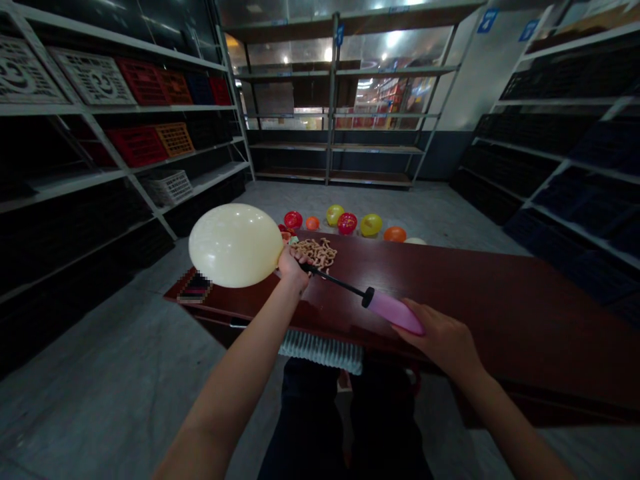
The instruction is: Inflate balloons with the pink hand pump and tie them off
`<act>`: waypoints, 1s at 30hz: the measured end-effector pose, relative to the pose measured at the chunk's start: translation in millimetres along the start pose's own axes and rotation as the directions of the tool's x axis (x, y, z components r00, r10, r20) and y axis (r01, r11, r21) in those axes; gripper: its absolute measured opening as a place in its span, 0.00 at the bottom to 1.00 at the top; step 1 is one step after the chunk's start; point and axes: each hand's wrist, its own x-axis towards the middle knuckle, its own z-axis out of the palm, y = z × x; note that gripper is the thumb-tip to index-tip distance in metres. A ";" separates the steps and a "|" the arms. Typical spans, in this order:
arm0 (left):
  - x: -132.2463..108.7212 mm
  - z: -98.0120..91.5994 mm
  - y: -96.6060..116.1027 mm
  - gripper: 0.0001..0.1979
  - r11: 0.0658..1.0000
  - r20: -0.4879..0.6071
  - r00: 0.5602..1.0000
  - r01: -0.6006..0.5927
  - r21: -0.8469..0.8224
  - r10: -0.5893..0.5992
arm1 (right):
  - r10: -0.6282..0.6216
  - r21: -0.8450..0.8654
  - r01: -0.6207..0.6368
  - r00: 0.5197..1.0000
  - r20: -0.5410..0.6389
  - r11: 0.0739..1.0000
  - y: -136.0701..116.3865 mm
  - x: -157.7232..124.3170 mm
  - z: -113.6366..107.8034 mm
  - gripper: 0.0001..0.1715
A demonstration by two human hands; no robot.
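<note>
My left hand (294, 267) is closed around the neck of a pale yellow inflated balloon (235, 245), pinching it onto the black nozzle of a hand pump. My right hand (440, 340) grips the pink barrel of the pump (395, 311), with its thin black rod stretched toward the balloon. Both hands hover over a dark red-brown table (475, 293). A pile of tan uninflated balloons (316, 252) lies on the table just behind my left hand.
Several inflated balloons, red, orange and yellow (371, 225), lie on the floor beyond the table. A dark flat object (196, 287) rests at the table's left corner. Metal shelves with plastic crates (145, 143) line the left, back and right.
</note>
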 end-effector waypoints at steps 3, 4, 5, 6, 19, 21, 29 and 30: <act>-4.4 7.1 0.8 0.20 0.997 0.005 0.998 -0.056 -0.050 0.057 | 0.131 0.176 -0.151 0.984 0.117 0.973 -5.7 10.0 -0.6 0.24; -6.6 10.3 0.9 0.20 0.996 0.021 0.997 -0.067 -0.056 0.068 | 0.162 0.221 -0.196 0.973 0.162 0.955 -7.7 14.4 -1.5 0.25; -9.5 13.9 0.5 0.21 0.996 0.045 0.996 -0.072 -0.061 0.075 | 0.184 0.260 -0.235 0.961 0.206 0.937 -9.6 19.3 -2.6 0.26; -13.2 17.6 -0.6 0.22 0.995 0.075 0.994 -0.070 -0.066 0.075 | 0.198 0.296 -0.268 0.949 0.246 0.917 -11.6 24.5 -3.6 0.26; -51.8 29.3 -34.5 0.24 0.999 0.129 0.991 0.045 -0.001 -0.045 | 0.144 0.298 -0.226 0.951 0.274 0.928 -41.4 61.1 -7.8 0.26; -44.2 23.0 -33.1 0.23 0.996 0.095 0.992 0.086 -0.003 -0.086 | 0.093 0.193 -0.132 0.975 0.201 0.972 -42.9 56.0 -7.8 0.28; -26.0 7.7 -17.7 0.21 0.991 0.038 0.992 0.124 -0.046 -0.122 | -0.037 -0.019 0.038 0.998 0.056 0.999 -16.6 24.0 -0.4 0.28; -25.1 6.8 -13.8 0.22 0.991 0.035 0.992 0.121 -0.051 -0.119 | -0.050 -0.030 0.051 0.998 0.049 0.998 -10.8 19.6 -0.5 0.28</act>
